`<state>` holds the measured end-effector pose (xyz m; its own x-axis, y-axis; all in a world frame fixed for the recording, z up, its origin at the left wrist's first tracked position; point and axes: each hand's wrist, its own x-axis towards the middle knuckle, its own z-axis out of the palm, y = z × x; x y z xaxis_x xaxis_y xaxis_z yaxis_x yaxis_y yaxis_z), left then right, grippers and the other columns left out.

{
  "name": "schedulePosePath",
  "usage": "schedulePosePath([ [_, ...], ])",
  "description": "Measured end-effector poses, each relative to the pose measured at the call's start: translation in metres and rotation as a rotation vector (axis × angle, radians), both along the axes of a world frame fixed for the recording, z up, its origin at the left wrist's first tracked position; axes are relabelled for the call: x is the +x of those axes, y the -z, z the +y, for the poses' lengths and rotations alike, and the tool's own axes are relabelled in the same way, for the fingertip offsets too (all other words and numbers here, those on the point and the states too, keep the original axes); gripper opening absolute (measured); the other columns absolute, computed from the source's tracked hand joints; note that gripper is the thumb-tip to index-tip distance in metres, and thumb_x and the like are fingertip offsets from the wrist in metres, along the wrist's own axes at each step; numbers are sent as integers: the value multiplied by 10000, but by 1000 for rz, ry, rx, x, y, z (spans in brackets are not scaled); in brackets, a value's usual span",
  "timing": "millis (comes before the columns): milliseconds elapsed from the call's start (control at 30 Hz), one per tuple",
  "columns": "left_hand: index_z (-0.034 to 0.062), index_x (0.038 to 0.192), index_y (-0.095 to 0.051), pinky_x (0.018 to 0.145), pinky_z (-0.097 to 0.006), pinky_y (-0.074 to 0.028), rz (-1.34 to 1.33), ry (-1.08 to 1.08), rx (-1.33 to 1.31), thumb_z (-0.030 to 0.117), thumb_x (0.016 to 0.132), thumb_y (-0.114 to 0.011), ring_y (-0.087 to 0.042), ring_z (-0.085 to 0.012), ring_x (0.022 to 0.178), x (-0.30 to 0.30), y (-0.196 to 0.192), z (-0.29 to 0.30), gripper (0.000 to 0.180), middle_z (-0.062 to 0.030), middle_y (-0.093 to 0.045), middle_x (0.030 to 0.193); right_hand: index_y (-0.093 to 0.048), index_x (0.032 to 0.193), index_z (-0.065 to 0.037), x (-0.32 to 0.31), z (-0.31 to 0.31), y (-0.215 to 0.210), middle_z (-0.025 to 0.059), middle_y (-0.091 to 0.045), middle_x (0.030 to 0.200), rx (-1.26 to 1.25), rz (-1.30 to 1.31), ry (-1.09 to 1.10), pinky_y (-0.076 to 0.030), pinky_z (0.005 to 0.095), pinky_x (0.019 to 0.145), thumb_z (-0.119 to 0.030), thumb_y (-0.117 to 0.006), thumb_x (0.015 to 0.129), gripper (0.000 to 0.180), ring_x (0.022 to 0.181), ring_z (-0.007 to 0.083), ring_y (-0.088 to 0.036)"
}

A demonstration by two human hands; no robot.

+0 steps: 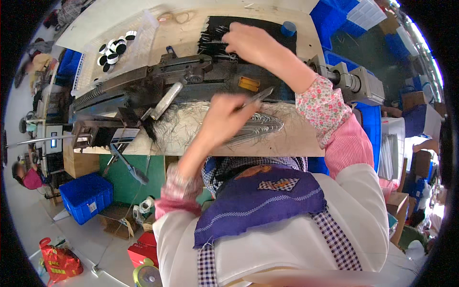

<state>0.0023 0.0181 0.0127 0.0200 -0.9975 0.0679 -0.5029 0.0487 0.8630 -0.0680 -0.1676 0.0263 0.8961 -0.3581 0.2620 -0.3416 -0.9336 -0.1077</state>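
Note:
My left hand (222,120) is over the near part of the wooden bench, slightly blurred, its fingers closed round a slim grey metal tool (261,94) with a tapered end. Under and beside that hand lies a bundle of bent silvery wires (263,125). My right hand (246,42) reaches across to the black mat (272,34) at the back, its fingertips bent together among thin short metal pieces (216,42). What those fingertips pinch, if anything, is too small to make out. A long dark metal machine (165,74) runs between the mat and the near edge.
A clear plastic tray (138,33) holds several black-and-white round pieces (113,51). On the machine sits a small yellow block (249,84); a blue round cap (288,28) stands on the mat. Loose wire bits (177,126) litter the bench. A grey motor-like unit (364,85) projects right.

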Motion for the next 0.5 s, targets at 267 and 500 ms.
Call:
schedulePosePath([
  [267, 47, 744, -695, 599, -366, -504, -130, -122, -74, 265, 811, -568, -652, -279, 631, 8, 14, -62, 261, -131, -643, 639, -599, 871, -23, -77, 9, -19, 126, -581, 834, 229, -119, -272, -472, 384, 712, -158, -628, 786, 162, 827, 306, -587],
  [500, 94, 912, -690, 517, -285, -504, -976, -330, -537, 148, 897, -550, -643, -180, 628, 37, -11, -12, 151, -70, -661, 833, -621, 868, -42, -36, 27, -8, 115, -629, 823, 139, -326, -414, -494, 398, 708, -147, -616, 791, 130, 817, 313, -616],
])
